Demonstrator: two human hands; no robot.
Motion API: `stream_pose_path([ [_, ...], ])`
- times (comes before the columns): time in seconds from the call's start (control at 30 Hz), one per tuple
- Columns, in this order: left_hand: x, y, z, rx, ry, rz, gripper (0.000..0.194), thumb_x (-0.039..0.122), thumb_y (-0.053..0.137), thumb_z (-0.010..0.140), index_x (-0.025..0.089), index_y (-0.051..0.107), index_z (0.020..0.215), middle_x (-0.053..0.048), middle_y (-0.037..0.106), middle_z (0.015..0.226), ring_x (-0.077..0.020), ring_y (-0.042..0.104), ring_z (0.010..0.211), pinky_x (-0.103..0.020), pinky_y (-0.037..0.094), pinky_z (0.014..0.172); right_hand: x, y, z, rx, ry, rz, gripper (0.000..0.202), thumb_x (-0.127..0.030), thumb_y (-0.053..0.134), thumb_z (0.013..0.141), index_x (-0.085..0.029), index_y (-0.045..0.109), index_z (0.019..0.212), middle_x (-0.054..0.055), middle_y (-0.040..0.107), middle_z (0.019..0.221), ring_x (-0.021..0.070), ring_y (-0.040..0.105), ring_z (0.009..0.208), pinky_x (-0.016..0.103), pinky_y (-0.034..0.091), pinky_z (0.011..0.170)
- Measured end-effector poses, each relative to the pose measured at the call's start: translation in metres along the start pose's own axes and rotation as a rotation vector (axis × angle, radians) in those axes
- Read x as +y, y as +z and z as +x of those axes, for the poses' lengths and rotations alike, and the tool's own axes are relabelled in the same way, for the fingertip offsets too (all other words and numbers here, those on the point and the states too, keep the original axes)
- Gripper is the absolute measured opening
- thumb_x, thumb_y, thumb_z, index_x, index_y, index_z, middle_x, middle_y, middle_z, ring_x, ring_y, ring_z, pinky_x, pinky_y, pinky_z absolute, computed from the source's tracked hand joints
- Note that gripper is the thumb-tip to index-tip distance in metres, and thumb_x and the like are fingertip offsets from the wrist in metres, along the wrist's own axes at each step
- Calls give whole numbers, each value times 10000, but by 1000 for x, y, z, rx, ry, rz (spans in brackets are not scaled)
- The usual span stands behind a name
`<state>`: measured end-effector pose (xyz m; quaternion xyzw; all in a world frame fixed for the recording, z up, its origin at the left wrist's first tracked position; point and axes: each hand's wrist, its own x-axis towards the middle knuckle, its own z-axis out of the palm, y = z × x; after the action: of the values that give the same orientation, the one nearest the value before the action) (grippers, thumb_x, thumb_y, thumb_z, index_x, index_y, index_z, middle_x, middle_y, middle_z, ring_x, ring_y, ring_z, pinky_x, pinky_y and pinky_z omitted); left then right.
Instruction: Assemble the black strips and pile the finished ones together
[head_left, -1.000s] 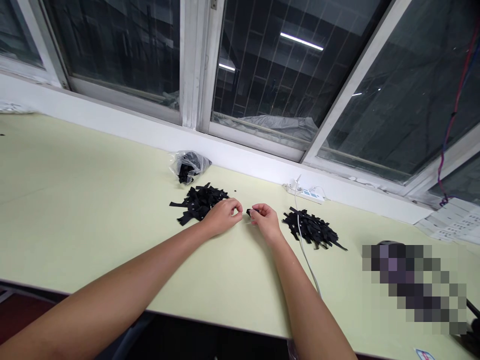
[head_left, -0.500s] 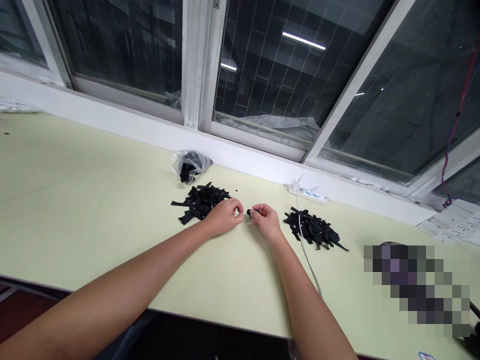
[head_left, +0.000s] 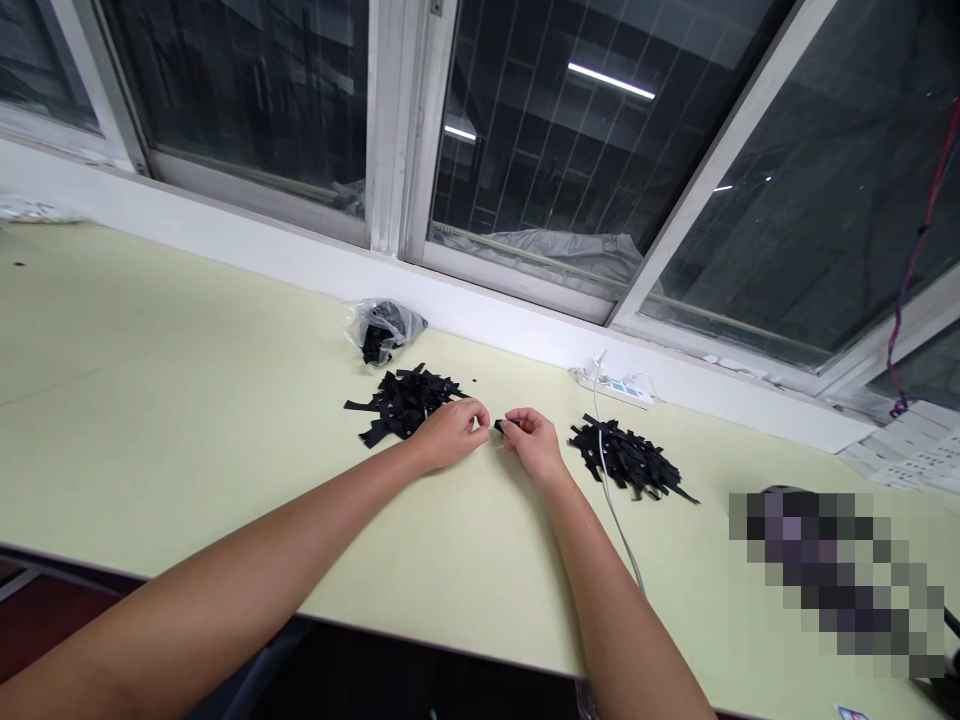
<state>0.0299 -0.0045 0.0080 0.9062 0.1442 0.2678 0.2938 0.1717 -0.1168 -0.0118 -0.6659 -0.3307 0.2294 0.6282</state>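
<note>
Above the middle of the table, my right hand [head_left: 531,438] pinches a small black fabric strip [head_left: 501,426], most of it covered by the fingers. My left hand [head_left: 455,432] is just to its left, thumb and forefinger curled together in a pinch; whatever lies between those fingertips is too small to make out. A narrow gap separates the two hands. Behind and left of my left hand lies a loose pile of black strips [head_left: 403,405] with small shiny spots. A second pile of similar black strips [head_left: 626,458] lies right of my right hand.
A clear plastic bag [head_left: 390,328] with black pieces leans near the sill. A white power strip [head_left: 615,386] is at the back, and its white cable [head_left: 611,500] crosses the right pile towards the table's front edge. A pixelated dark object [head_left: 817,560] lies at right.
Both hands keep practically the same pose and place. The whole view has shifted very slightly; the piles look the same.
</note>
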Motion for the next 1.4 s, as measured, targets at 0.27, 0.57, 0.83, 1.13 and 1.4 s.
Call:
stream_pose_path([
  [0.27, 0, 0, -2, -24, 12, -39, 45, 197, 471, 794, 190, 508, 819, 1, 531, 761, -154, 463, 671, -292, 327, 622, 2, 1, 1, -6, 0, -23, 365, -435, 765, 630, -192, 641, 873, -7, 613, 706, 143, 567, 651, 269, 503, 565],
  [0.57, -1, 1, -3, -4, 22, -10, 82, 179, 472, 763, 210, 409, 806, 14, 481, 738, -158, 419, 661, -300, 284, 606, 4, 0, 2, -14, -9, -45, 340, -420, 744, 646, -190, 640, 873, -9, 601, 700, 141, 552, 646, 265, 496, 558],
  [0.83, -1, -1, -4, -21, 38, -46, 78, 161, 415, 804, 212, 415, 863, 17, 472, 740, -162, 422, 665, -300, 286, 617, 3, 0, 0, -26, -12, -59, 324, -402, 732, 665, -180, 637, 881, -5, 607, 716, 131, 550, 642, 256, 498, 562],
  [1.13, -6, 3, -2, -8, 52, -82, 160, 144, 387, 844, 198, 465, 972, -17, 534, 880, -170, 489, 768, -308, 369, 708, 7, -1, 2, -31, -17, -73, 315, -404, 742, 675, -190, 646, 886, -4, 615, 721, 140, 569, 654, 271, 512, 582],
  [1.4, -9, 6, -1, -9, 67, -88, 192, 151, 395, 864, 203, 497, 1019, -32, 557, 938, -173, 515, 802, -311, 393, 740, 5, 0, 0, -27, -15, -76, 310, -407, 740, 668, -192, 644, 869, -6, 605, 718, 133, 552, 637, 269, 510, 577],
])
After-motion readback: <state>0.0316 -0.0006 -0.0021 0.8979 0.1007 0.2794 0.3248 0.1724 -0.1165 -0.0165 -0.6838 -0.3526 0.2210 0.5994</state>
